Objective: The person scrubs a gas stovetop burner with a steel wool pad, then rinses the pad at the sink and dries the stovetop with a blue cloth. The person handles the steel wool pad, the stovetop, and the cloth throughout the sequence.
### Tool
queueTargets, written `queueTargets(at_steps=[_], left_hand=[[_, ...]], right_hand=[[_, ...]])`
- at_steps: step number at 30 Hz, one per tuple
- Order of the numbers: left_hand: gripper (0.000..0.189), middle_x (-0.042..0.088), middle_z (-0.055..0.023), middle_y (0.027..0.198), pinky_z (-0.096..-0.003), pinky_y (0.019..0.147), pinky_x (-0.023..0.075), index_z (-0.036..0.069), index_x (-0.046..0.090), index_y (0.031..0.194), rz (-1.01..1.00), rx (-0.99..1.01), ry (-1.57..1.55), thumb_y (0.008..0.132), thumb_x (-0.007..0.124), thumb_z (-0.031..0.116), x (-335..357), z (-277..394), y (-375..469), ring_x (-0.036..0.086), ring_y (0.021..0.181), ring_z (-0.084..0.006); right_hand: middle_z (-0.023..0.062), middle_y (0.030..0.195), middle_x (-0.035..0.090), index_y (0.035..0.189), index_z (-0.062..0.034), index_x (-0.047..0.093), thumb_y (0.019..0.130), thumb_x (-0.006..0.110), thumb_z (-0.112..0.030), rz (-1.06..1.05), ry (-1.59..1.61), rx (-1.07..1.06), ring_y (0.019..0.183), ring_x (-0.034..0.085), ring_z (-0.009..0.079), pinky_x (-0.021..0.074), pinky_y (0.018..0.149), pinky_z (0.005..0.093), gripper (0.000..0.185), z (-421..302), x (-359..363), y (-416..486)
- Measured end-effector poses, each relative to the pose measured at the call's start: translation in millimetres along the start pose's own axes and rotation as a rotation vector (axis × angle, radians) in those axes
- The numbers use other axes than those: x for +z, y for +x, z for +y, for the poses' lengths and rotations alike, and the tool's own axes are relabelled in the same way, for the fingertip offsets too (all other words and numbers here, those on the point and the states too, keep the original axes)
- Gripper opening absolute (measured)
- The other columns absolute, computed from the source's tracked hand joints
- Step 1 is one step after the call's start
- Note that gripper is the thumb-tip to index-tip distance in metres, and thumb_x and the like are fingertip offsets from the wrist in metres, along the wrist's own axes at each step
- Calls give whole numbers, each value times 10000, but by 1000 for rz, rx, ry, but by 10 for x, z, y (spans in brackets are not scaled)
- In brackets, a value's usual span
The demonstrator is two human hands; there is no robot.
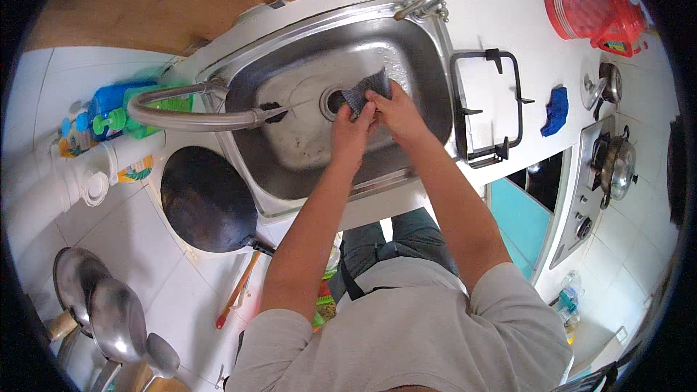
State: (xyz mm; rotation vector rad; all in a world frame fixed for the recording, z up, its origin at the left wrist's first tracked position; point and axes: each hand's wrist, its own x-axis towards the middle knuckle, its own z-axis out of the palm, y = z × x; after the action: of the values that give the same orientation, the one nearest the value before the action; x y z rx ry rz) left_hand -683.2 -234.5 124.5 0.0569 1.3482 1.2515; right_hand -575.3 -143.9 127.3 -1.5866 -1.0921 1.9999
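Over the steel sink basin (305,158) I hold a grey textured cloth or scouring pad (364,92) with both hands. My left hand (351,133) grips its lower edge, fingers curled near the other hand. On the upper right side, my right hand (396,111) pinches the cloth with the thumb on top. Right behind the hands is the drain hole (333,102), partly covered by the cloth. The curved gooseneck faucet (190,117) reaches in from the left, its spout left of my hands. A black object (274,112) shows beneath the spout; what it is I cannot tell.
A black wok (207,201) leans left of the sink. Bottles (114,109) stand behind the faucet. A black pan support (517,103) and a blue cloth (555,111) lie on the right counter. Beyond are a red jug (593,13) and a gas stove (580,196) with a lidded pan (621,169).
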Motion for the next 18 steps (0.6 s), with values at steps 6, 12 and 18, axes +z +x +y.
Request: queueTargets(at_steps=[6, 12, 18], left_hand=[[235, 733, -86, 1324, -424, 924, 691, 40, 691, 1350, 29, 70, -234, 1164, 612, 160, 9, 286, 80, 730, 1168, -223], [312, 716, -95, 1345, -443, 1072, 613, 26, 630, 1428, -151, 150, -346, 1126, 641, 102, 29, 218, 148, 719, 1191, -249], [401, 704, -68, 1316, -401, 1017, 570, 55, 622, 1440, 283, 99, 294, 1063, 726, 143, -445, -83, 133, 664, 1164, -185]], right_hand=[[92, 1140, 748, 1260, -2, 672, 1089, 667, -34, -76, 276, -18, 986, 793, 231, 701, 919, 415, 173, -419, -503, -184], [55, 1062, 789, 1189, -36, 739, 1067, 742, -125, -92, 694, 35, 950, 758, 181, 631, 913, 383, 151, -335, -252, -156], [23, 1080, 736, 1114, -79, 723, 1057, 767, -148, -24, 464, -4, 956, 703, 169, 626, 926, 407, 99, -457, 121, 250]])
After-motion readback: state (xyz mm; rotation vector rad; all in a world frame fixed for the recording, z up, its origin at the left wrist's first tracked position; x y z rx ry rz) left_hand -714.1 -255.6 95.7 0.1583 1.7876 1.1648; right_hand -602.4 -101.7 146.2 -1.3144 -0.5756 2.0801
